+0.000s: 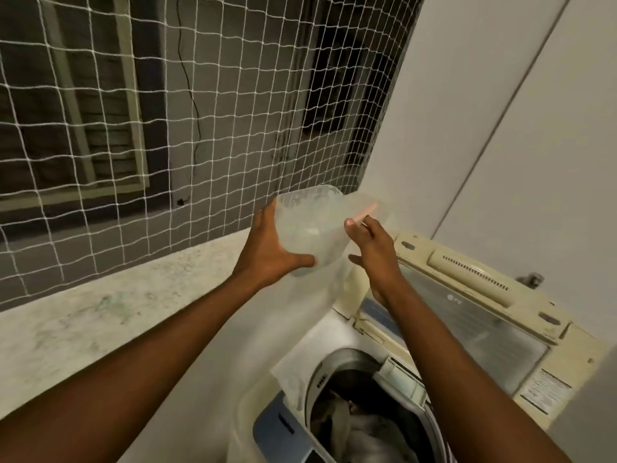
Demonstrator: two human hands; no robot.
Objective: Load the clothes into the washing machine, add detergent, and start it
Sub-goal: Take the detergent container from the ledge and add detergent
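Note:
A translucent plastic detergent container [310, 225] is held up in the air above the ledge, tilted. My left hand [270, 248] grips its side and bottom. My right hand [374, 245] is at its right edge, fingers pinching a thin pale pink strip [365, 213] next to a clear lid or flap. Below, the top-loading washing machine [334, 335] stands with its lid [467, 315] raised. Clothes [364, 429] lie inside the drum.
A speckled stone ledge [117, 312] runs along the left, with a white net [200, 128] over the opening behind it. A white wall [534, 128] rises behind the machine. The machine's blue control panel [280, 426] is at the bottom.

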